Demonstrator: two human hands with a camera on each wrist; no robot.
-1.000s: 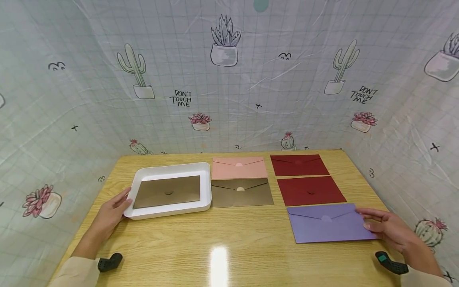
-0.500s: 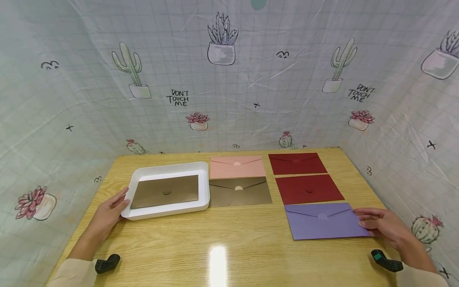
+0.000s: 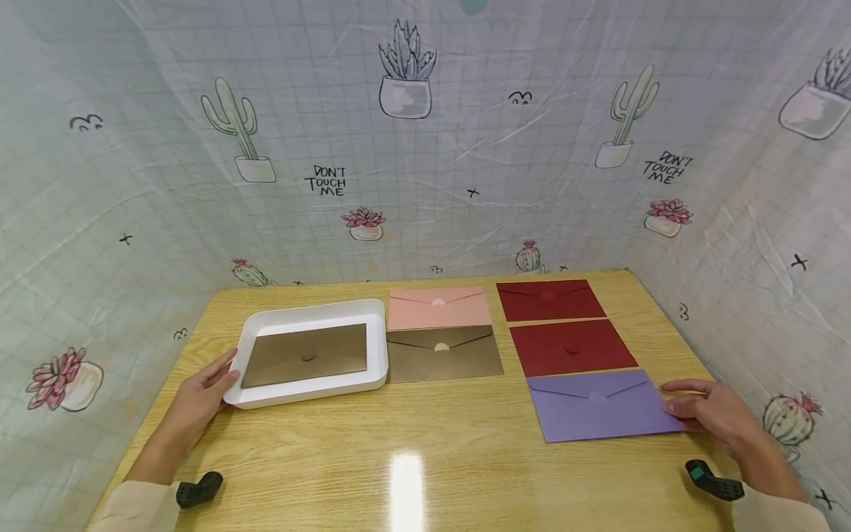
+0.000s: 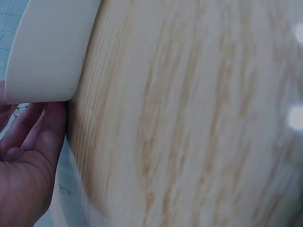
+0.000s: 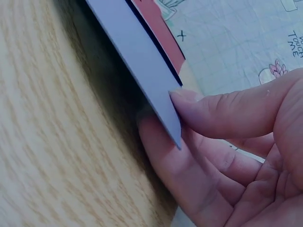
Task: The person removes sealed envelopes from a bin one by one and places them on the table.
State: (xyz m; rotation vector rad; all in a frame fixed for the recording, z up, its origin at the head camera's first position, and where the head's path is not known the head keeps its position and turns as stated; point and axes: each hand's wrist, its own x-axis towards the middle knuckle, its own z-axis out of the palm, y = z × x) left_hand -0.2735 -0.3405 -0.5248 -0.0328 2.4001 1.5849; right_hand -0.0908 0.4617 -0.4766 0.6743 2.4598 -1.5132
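My left hand (image 3: 199, 399) holds the near-left end of a white tray (image 3: 312, 394). In the left wrist view, fingers (image 4: 47, 125) reach beneath the tray's wall (image 4: 49, 52). Inside the tray lies a bronze-brown envelope (image 3: 306, 377). My right hand (image 3: 718, 415) pinches the right end of a purple envelope (image 3: 605, 421). The right wrist view shows the thumb (image 5: 227, 111) on top of the purple envelope (image 5: 137, 61) and fingers (image 5: 175, 175) underneath, with that end tilted up off the table. Just behind it lies a dark red envelope (image 3: 568, 358).
Another dark red envelope (image 3: 552, 292) lies at the back right. Right of the tray, a pink envelope (image 3: 439, 318) sits behind a second bronze-brown envelope (image 3: 445, 368). A cactus-print cloth (image 3: 425, 162) surrounds the wooden table (image 3: 319, 458) at the back and sides.
The purple envelope's right end has shifted slightly left and back with my right hand, whose index finger now extends past the envelope's far corner. The tray and left hand have stayed put.
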